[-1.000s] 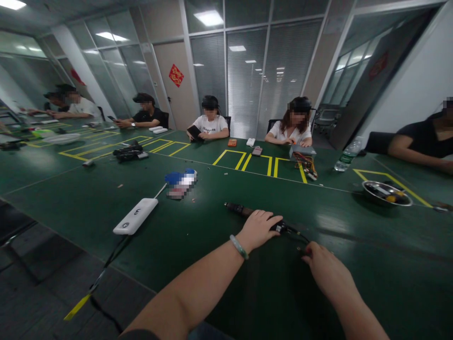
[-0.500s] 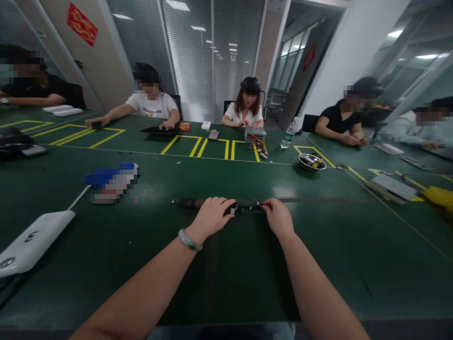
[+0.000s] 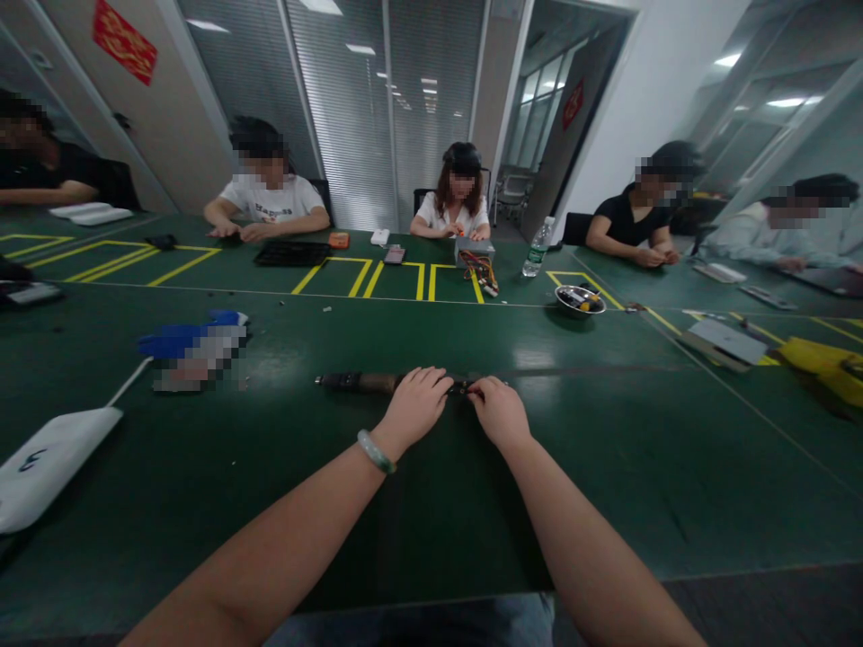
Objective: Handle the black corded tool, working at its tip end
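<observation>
The person's left hand [image 3: 413, 412], with a pale bangle on its wrist [image 3: 376, 451], curls its fingers down over a black cable [image 3: 462, 386], just beside a dark cylindrical handle [image 3: 357, 383] that lies on the green work table [image 3: 607, 467] and points left. The right hand [image 3: 497, 413] touches the cable's far end with narrow, bunched fingers; whether they grip it cannot be told. The table's near edge runs beneath the forearms. Well apart, far right, a steel bowl [image 3: 578, 299] holds small yellow and dark parts. A black tray [image 3: 291, 253] lies far left of it. A red paper sign [image 3: 124, 41] hangs on a far door, unreadable.
</observation>
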Tool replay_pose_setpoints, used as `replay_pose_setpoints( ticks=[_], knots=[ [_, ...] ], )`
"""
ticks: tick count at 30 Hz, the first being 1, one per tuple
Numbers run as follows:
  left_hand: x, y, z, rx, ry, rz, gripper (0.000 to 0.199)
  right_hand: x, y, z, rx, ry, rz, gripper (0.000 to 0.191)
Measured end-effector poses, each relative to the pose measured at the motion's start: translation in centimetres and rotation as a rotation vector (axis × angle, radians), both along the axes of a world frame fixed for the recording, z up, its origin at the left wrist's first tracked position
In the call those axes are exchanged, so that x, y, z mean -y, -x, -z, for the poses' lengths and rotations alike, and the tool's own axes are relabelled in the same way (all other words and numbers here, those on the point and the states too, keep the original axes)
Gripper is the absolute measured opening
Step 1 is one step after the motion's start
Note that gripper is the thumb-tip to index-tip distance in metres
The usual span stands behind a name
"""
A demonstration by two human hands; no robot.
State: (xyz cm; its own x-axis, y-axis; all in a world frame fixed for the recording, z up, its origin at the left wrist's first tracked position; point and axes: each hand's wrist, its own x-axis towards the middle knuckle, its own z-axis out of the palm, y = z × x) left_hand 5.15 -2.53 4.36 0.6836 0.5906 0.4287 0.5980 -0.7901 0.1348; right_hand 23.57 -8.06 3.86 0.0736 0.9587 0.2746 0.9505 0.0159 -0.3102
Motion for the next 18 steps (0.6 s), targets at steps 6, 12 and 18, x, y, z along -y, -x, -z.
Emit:
replay_pose_setpoints(
  ticks=[6, 12, 18],
  knots=[
    [0.04, -0.14, -0.03, -0.003, -0.019, 0.003, 0.024, -0.18, 0.32, 0.37, 0.022, -0.001, -0.004, 0.011],
    [0.04, 0.03, -0.01, 0.053, 0.011, 0.003, 0.022, -0.29, 0.67, 0.73, 0.036, -0.028, -0.003, 0.01],
    [0.07, 0.28, -0.24, 0.059, 0.032, 0.014, 0.023, -0.43, 0.8, 0.65, 0.026, -0.047, -0.063, 0.01]
  ],
)
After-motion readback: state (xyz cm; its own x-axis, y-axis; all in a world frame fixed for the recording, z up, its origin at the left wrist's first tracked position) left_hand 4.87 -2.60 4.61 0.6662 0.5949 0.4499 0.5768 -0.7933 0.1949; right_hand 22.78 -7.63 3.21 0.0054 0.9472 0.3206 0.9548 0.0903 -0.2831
